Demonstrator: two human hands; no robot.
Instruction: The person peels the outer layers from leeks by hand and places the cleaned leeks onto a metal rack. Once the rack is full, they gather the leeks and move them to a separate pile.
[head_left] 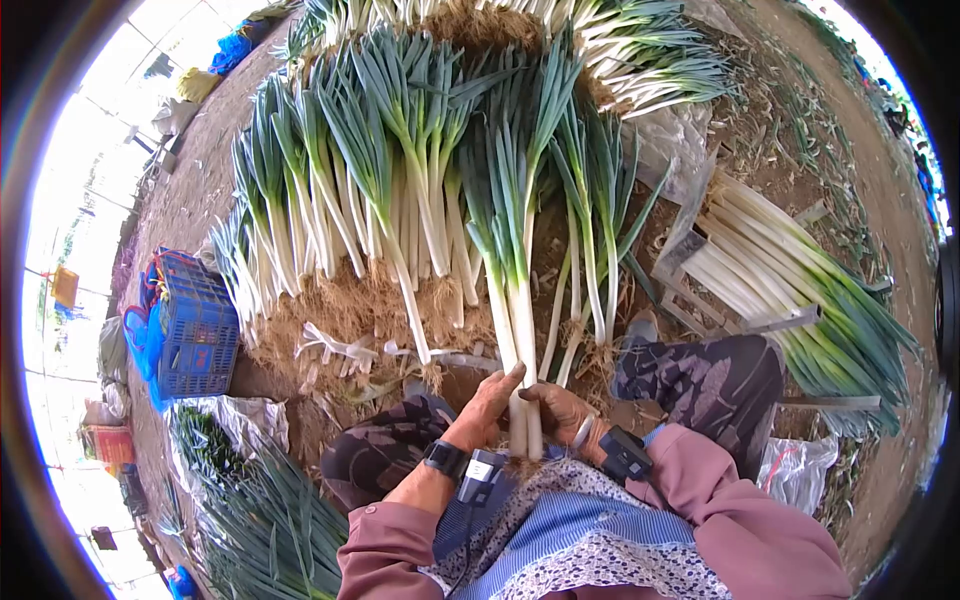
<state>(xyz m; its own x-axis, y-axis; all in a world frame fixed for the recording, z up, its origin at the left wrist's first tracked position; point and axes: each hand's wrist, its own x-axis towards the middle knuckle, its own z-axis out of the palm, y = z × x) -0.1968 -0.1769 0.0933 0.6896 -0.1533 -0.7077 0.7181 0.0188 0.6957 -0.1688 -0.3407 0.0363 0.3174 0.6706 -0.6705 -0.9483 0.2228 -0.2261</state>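
Observation:
Between my two hands stand a few leeks with long white stalks, dark green leaves pointing away from me and root ends near my lap. My left hand is closed around the stalks from the left, its thumb along them. From the right, my right hand grips the same stalks low down, its fingers partly hidden. Just beyond lies a wide row of untrimmed leeks with brown, shaggy roots. Several thinner leeks lie to the right of the held ones.
On the right, a metal rack holds a pile of cleaned leeks. A blue crate stands left, with loose green leaves below it. More leeks lie at the back. Clear plastic and peelings cover parts of the soil.

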